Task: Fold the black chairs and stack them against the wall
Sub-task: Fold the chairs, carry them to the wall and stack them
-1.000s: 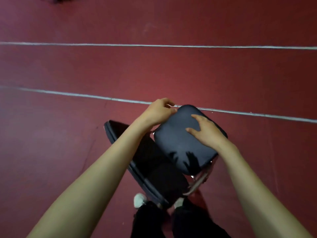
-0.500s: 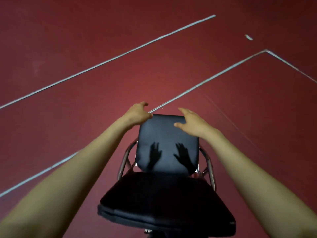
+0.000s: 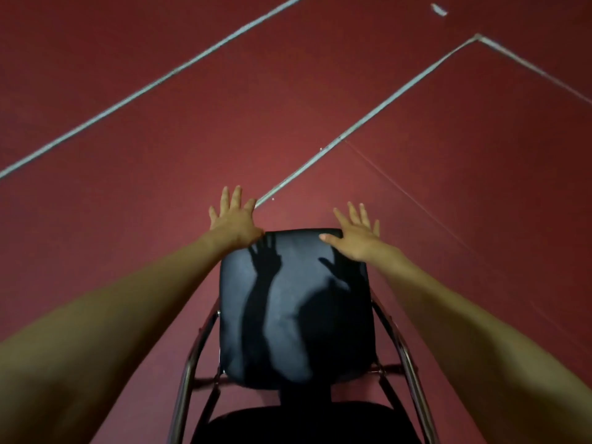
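A black padded chair [image 3: 296, 309] with chrome tube legs stands in front of me, its backrest facing up toward the camera and its dark seat at the bottom edge of the view. My left hand [image 3: 234, 219] is at the backrest's top left corner, fingers spread, palm resting at the edge. My right hand [image 3: 355, 235] lies at the top right corner, fingers spread too, thumb on the pad. Neither hand is closed around the chair. Shadows of both arms fall on the backrest.
The floor [image 3: 128, 235] is dark red with white painted lines [image 3: 352, 126] running diagonally and meeting in a corner at the upper right. A small white scrap [image 3: 439, 9] lies near the top edge. No wall or other chair is in view.
The view has swung and closed in on the chair, which now faces me upright. Both hands opened from a hold on the backrest and now rest spread at its top corners.
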### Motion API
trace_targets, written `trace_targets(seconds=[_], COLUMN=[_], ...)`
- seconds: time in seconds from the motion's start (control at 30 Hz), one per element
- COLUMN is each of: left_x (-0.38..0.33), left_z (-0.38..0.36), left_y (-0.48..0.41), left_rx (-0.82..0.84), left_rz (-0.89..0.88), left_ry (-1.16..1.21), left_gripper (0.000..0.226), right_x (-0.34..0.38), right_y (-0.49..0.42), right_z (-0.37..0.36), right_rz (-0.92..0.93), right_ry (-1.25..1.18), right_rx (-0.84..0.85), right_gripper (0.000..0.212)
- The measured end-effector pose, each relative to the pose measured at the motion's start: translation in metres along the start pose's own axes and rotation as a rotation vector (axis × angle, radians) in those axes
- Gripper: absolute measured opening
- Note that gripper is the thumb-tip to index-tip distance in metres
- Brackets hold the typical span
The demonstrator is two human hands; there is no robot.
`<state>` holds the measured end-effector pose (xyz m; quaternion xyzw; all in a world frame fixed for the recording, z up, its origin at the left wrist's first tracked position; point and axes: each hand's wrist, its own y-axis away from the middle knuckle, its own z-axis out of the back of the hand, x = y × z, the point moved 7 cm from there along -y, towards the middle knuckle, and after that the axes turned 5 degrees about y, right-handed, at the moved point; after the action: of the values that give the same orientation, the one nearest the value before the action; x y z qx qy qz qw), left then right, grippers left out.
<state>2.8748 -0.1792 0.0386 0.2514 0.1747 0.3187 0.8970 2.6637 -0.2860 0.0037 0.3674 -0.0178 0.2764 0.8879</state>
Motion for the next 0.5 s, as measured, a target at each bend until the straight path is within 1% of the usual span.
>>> trace_targets(seconds=[0.07, 0.2, 0.3, 0.43, 0.5], left_x=[0.005, 0.012, 0.018, 0.023, 0.026], left_z=[-0.030, -0.101, -0.140, -0.175, -0.192], left_y=[-0.028, -0.080, -0.107, -0.144, -0.157], left_rx=[0.039, 0.135, 0.198, 0.245, 0.279], left_rz=[-0.011, -0.011, -0.011, -0.018, 0.007], left_ry=[-0.061, -0.013, 0.016, 0.009, 0.020], left_gripper=[0.081, 0.077, 0.076, 0.071, 0.067], right_x=[-0.011, -0.033, -0.035, -0.035, -0.033], right_y=[-0.027, -0.081, -0.118, -0.165, -0.182], right_z=[-0.027, -0.087, -0.114, -0.127, -0.134], right_rz=[0.008, -0.015, 0.008, 0.014, -0.003], right_ry=[0.037, 0.039, 0.059, 0.071, 0.104], right_rx=[0.060, 0.125, 0.134, 0.126, 0.100], right_gripper=[0.080, 0.073, 0.071, 0.066, 0.068])
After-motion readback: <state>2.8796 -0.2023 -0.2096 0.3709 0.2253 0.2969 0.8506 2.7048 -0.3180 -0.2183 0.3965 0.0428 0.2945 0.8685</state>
